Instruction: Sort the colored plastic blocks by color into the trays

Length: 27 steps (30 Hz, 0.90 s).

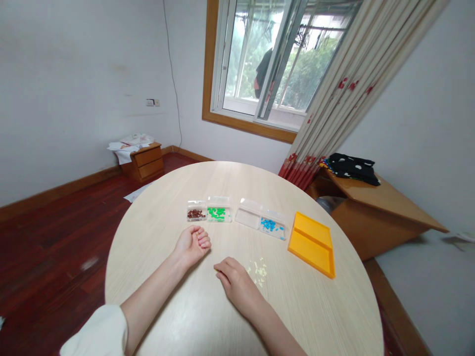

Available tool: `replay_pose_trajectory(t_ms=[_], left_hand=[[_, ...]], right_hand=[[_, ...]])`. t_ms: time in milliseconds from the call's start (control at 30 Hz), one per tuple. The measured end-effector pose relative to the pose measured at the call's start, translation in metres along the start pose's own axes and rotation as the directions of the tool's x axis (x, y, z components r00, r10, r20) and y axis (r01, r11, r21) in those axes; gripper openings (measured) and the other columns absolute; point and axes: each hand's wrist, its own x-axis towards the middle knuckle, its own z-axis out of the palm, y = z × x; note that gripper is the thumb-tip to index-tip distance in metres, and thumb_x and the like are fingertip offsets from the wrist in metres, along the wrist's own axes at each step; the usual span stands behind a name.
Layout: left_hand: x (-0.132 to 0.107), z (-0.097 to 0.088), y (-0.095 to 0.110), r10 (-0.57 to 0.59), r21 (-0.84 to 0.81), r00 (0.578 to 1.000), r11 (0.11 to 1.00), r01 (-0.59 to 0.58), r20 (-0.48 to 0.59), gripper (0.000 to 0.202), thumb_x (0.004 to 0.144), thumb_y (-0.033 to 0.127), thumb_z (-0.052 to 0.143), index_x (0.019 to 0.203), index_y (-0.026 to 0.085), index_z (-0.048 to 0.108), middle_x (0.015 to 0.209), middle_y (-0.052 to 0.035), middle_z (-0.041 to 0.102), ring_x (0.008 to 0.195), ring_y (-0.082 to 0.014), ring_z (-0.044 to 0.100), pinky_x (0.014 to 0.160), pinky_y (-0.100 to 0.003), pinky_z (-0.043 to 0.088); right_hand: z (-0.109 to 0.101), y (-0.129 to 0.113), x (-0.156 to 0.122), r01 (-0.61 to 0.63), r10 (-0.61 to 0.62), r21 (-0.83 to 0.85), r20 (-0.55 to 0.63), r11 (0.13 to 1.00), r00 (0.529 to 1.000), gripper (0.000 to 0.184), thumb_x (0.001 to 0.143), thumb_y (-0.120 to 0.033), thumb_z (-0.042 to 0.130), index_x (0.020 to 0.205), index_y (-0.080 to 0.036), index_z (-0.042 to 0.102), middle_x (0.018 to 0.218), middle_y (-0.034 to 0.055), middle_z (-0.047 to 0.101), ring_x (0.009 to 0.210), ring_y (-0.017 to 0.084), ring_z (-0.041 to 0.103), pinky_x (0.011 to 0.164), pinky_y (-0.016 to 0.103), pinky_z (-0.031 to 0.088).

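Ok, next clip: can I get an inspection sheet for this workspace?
Surface: round pale wood table.
Work things: pale pieces loose beside right hand; brown-piece box, green-piece box, blue-piece box, yellow tray behind.
Clutter: nothing seen.
Hands: left hand palm up, fingers loosely curled, empty; right hand palm down; both resting.
Cables: thin wire down wall.
Surroundings: window, curtain, cabinet with papers, dark clothes on low desk.
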Motion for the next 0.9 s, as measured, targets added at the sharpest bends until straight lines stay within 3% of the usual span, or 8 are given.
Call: replay_pose_trajectory(t_ms=[133, 200, 300, 367, 500, 667, 900], left_hand=[[0.002, 0.0, -0.002, 0.009, 0.02, 1.0, 1.0, -0.009, -0.021, 0.025, 0.076, 0.01, 0.036, 0.057, 0.02, 0.026, 0.046, 0.0055, 0.023, 0.036, -0.0073, 0.023, 0.034, -0.018, 0.022], [0.003, -0.001, -0.003, 0.018, 0.039, 0.999, 0.999, -0.016, -0.046, 0.021, 0.078, 0.01, 0.035, 0.059, 0.019, 0.031, 0.047, 0.0039, 0.03, 0.037, -0.008, 0.03, 0.036, -0.018, 0.029], [0.004, -0.003, -0.008, -0.013, 0.079, 0.999, 0.997, 0.017, -0.051, 0.015, 0.081, 0.012, 0.033, 0.071, 0.014, 0.044, 0.059, -0.0048, 0.048, 0.052, -0.0135, 0.051, 0.051, -0.026, 0.046], [0.004, -0.004, -0.013, -0.089, 0.116, 0.996, 0.989, 0.091, -0.018, 0.018, 0.083, 0.017, 0.034, 0.085, 0.009, 0.049, 0.073, -0.0129, 0.056, 0.067, -0.0193, 0.058, 0.062, -0.033, 0.05], [0.0, -0.006, -0.029, -0.257, 0.199, 0.962, 0.951, 0.236, 0.09, 0.032, 0.085, 0.025, 0.035, 0.097, -0.001, 0.05, 0.077, -0.0193, 0.059, 0.073, -0.0234, 0.061, 0.069, -0.036, 0.049], [-0.005, -0.005, -0.041, -0.366, 0.232, 0.911, 0.919, 0.32, 0.192, 0.036, 0.087, 0.026, 0.032, 0.09, -0.003, 0.053, 0.068, -0.0171, 0.059, 0.065, -0.0214, 0.061, 0.07, -0.035, 0.048], [-0.001, -0.005, -0.037, -0.306, 0.228, 0.948, 0.932, 0.281, 0.085, 0.038, 0.086, 0.025, 0.033, 0.103, -0.005, 0.048, 0.079, -0.0214, 0.06, 0.077, -0.0254, 0.063, 0.073, -0.037, 0.049]], right_hand=[[0.002, 0.0, 0.001, 0.015, -0.016, -0.015, -0.026, 1.0, 1.0, 0.017, 0.08, -0.003, 0.05, 0.075, -0.017, 0.059, 0.076, 0.004, 0.058, 0.076, 0.017, 0.056, 0.068, 0.027, 0.048], [-0.001, -0.001, 0.001, 0.041, -0.043, -0.027, -0.062, 0.999, 0.997, 0.018, 0.081, -0.003, 0.048, 0.075, -0.017, 0.058, 0.076, 0.004, 0.057, 0.075, 0.017, 0.055, 0.067, 0.028, 0.047], [-0.01, -0.002, 0.002, 0.08, -0.082, -0.017, -0.197, 0.997, 0.977, 0.017, 0.084, -0.006, 0.044, 0.082, -0.017, 0.056, 0.079, 0.0051, 0.057, 0.076, 0.017, 0.053, 0.067, 0.029, 0.047], [-0.018, -0.003, 0.003, 0.1, -0.096, -0.003, -0.316, 0.995, 0.944, 0.017, 0.085, -0.007, 0.042, 0.087, -0.018, 0.056, 0.081, 0.0055, 0.057, 0.078, 0.017, 0.053, 0.069, 0.029, 0.047], [-0.028, -0.003, 0.003, 0.105, -0.087, 0.016, -0.441, 0.994, 0.893, 0.019, 0.085, -0.008, 0.043, 0.091, -0.02, 0.057, 0.083, 0.005, 0.058, 0.079, 0.017, 0.055, 0.07, 0.03, 0.048], [-0.027, 0.0, 0.003, 0.105, -0.087, 0.016, -0.444, 0.994, 0.892, 0.021, 0.084, -0.008, 0.045, 0.092, -0.02, 0.06, 0.084, 0.0057, 0.06, 0.079, 0.017, 0.057, 0.068, 0.03, 0.05], [-0.035, 0.002, 0.002, 0.11, -0.097, -0.004, -0.511, 0.994, 0.854, 0.025, 0.084, -0.008, 0.043, 0.098, -0.019, 0.06, 0.086, 0.0068, 0.062, 0.082, 0.017, 0.058, 0.072, 0.031, 0.051]])
